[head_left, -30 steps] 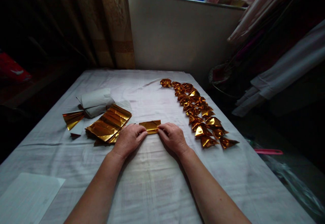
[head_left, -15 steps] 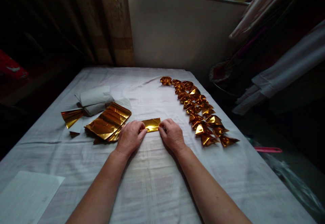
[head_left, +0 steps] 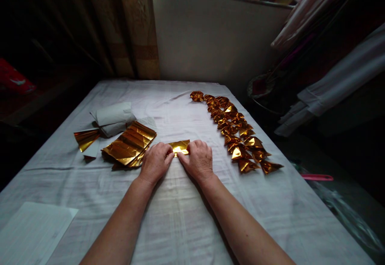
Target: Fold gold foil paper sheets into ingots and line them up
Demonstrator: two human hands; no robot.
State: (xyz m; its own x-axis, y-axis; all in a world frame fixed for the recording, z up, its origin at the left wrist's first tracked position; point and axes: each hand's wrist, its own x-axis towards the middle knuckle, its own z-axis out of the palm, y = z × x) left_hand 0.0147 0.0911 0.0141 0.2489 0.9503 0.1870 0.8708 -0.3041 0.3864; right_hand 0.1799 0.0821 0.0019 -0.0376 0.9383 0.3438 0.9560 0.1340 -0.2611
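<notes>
A small folded strip of gold foil paper (head_left: 181, 146) lies on the white cloth-covered table (head_left: 186, 217). My left hand (head_left: 155, 162) presses its left end with curled fingers. My right hand (head_left: 198, 160) presses the strip's right part, fingers bent over it, so much of the strip is hidden. Left of my hands lies a stack of flat gold foil sheets (head_left: 130, 144). To the right runs a long row of folded gold foil pieces (head_left: 237, 134).
Folded white paper (head_left: 112, 117) and one loose gold sheet (head_left: 86, 138) sit at the left. A white sheet (head_left: 33, 233) lies at the near left corner. Curtains, a wall and hanging clothes surround the table; its right edge drops to a dark floor.
My right hand has slid left along the gold strip, covering more of it and closing the gap to my left hand. The left hand has hardly moved.
</notes>
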